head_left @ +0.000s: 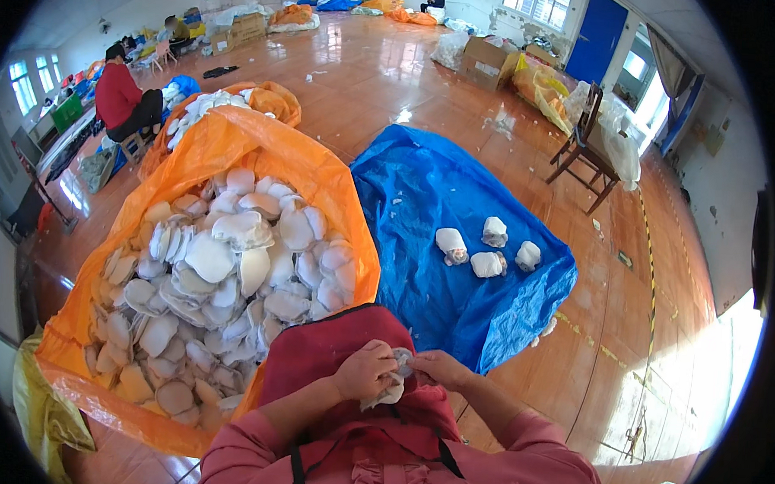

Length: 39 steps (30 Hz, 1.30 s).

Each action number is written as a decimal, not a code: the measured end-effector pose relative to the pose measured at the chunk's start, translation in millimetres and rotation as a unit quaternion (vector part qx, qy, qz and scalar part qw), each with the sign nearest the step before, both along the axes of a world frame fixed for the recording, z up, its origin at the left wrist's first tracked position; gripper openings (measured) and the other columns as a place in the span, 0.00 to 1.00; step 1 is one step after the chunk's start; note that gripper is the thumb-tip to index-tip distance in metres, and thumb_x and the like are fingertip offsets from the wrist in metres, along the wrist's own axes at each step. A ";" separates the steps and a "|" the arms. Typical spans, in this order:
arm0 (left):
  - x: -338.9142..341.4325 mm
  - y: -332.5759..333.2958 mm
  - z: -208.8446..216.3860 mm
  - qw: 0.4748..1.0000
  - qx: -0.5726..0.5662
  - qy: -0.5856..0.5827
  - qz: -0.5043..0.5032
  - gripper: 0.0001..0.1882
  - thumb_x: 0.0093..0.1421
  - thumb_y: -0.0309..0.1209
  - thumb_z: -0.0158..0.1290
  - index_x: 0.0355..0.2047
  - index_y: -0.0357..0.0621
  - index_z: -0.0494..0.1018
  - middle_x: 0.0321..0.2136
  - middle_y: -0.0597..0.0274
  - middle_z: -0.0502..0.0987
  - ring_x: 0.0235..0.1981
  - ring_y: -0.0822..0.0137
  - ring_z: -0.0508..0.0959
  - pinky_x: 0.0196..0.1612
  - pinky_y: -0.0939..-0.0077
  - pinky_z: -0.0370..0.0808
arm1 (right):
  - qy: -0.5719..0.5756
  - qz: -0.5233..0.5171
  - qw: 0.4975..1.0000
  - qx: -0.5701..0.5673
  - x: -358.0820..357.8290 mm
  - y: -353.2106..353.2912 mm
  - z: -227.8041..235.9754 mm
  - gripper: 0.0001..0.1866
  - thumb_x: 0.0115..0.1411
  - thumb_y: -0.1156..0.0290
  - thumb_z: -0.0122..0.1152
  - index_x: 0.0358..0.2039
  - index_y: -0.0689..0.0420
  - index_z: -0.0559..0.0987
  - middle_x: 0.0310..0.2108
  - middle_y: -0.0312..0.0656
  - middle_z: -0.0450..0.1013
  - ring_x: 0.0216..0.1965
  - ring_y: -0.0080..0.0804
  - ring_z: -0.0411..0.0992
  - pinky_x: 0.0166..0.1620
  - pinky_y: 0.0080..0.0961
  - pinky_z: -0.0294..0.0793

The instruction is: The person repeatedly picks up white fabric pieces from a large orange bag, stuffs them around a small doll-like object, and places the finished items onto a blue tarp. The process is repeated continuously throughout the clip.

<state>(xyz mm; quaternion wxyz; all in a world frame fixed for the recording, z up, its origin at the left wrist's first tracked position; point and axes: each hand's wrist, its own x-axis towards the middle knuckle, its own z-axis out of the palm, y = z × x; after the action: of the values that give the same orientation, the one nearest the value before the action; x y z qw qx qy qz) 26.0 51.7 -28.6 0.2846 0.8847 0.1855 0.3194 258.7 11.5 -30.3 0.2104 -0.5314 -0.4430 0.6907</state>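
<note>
My left hand (363,372) and my right hand (438,368) meet over my lap, above a dark red apron (314,347). Together they grip a small white padded piece (390,387), which hangs a little below my left fingers. To my left an open orange sack (262,146) holds a large heap of white and cream padded cups (221,287). On a blue sheet (415,200) ahead to my right lie several white rolled bundles (488,251).
A second orange sack (273,99) of white pieces stands farther back. A person in red (117,96) sits at the far left. A wooden chair (586,151) and cardboard boxes (486,60) stand on the shiny brown floor at the right.
</note>
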 end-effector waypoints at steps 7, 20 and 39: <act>-2.4 24.1 -11.1 0.995 -0.102 -0.001 -0.011 0.14 0.43 0.30 0.66 0.29 0.45 0.73 0.32 0.60 0.72 0.40 0.55 0.73 0.45 0.63 0.70 | -0.119 0.143 0.834 0.519 3.5 30.0 12.3 0.22 0.50 0.68 0.72 0.46 0.52 0.77 0.48 0.40 0.73 0.53 0.38 0.69 0.57 0.34 0.67; -29.5 30.8 -27.8 0.869 -0.478 -0.123 -0.029 0.03 0.57 0.26 0.55 0.31 0.42 0.72 0.35 0.67 0.68 0.39 0.72 0.71 0.48 0.77 0.68 | -0.017 0.107 0.858 0.502 -35.4 45.7 -30.1 0.09 0.56 0.76 0.61 0.38 0.58 0.78 0.42 0.46 0.74 0.50 0.45 0.72 0.54 0.35 0.71; -16.6 26.5 19.1 0.800 -0.594 -0.071 -0.041 0.17 0.50 0.26 0.66 0.37 0.45 0.69 0.33 0.72 0.71 0.37 0.78 0.70 0.41 0.81 0.71 | 0.004 -0.162 0.951 0.265 -54.9 27.0 6.4 0.07 0.63 0.70 0.57 0.32 0.59 0.79 0.28 0.35 0.75 0.31 0.20 0.70 0.37 0.21 0.71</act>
<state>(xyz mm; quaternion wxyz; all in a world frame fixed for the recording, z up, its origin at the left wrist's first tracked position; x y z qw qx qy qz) 9.4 78.2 -9.5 0.7796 0.5237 0.2816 0.1968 203.8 38.5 -23.9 0.4547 -0.5183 -0.5169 0.5074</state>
